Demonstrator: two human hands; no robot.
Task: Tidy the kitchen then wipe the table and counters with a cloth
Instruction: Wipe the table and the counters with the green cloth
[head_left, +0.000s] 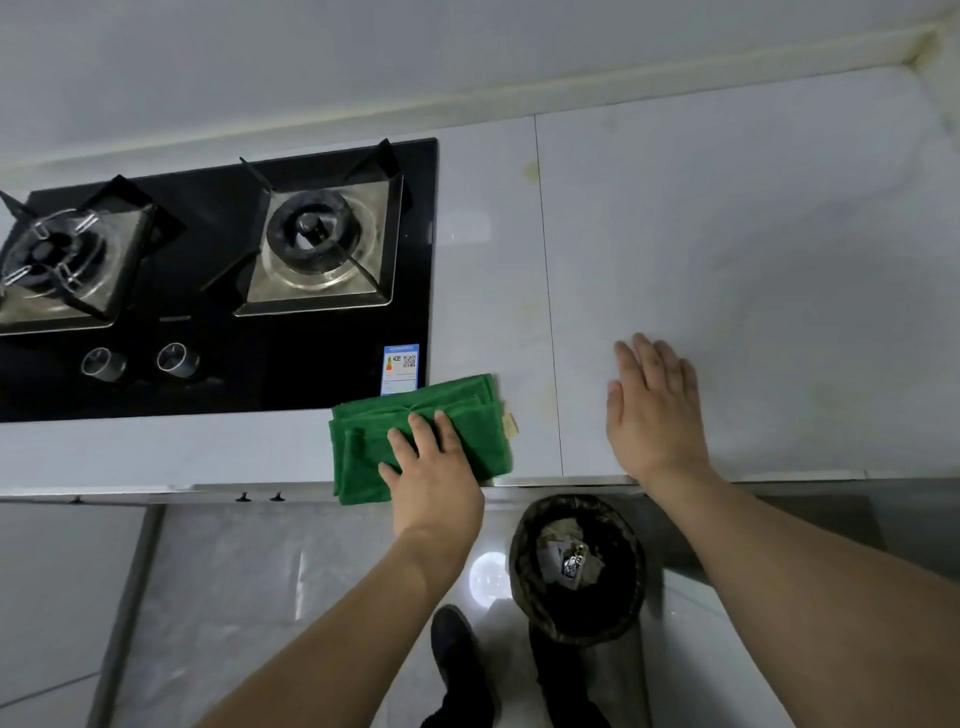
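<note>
Left grip (431, 467) flat on green cloth (415, 415) at counter (727, 234) edge, right grip (654, 410) flat.

Both arms reach forward, left hand (434, 462) flat with fingers spread, right hand (654, 410) flat, palm down.

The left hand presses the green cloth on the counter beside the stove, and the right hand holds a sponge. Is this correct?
Not quite. In the head view the right hand holds nothing; it lies flat and open on the counter. The left hand does press the green cloth beside the stove.
</note>
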